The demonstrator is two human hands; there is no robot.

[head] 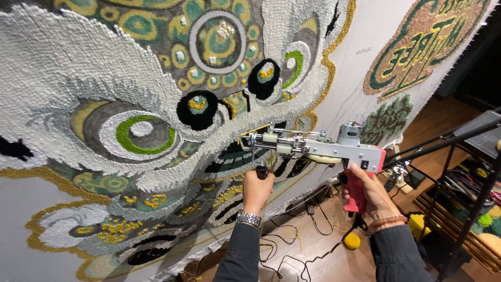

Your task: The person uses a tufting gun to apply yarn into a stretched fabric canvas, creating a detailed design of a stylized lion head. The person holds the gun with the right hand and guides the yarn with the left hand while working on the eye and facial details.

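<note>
While both hands grip one tool, the scene reads from left to right as follows.

Cloth: a large stretched backing cloth (21, 209) fills the left and middle of the view, tufted with a lion-like face in white, grey, green, gold and black loops; a green-ringed eye (142, 131) sits left of the hands.

Left hand: the left hand (257, 189) is closed in a fist around the black front handle (261, 172), which hangs under the nose of the tool; a metal wristwatch (249, 219) sits on the wrist above a dark sleeve.

Tool position: the tufting gun (318, 147) lies level between and just above both hands, its needle end at the left touching or nearly touching the cloth; I cannot tell which.

Tool look: bare metal frame with pale rollers and rods at the front, a small silver motor (349, 132) on top, a red rear plate and a red pistol grip (355, 194).

Right hand: the right hand (373, 193) wraps tightly around the red pistol grip, with a bead bracelet (387, 221) on the wrist.

Floor: a yellow yarn ball (352, 240) and loose cables lie on wooden boards below.

Far right: a dark metal stand (469, 209) with yarn behind it.
</note>
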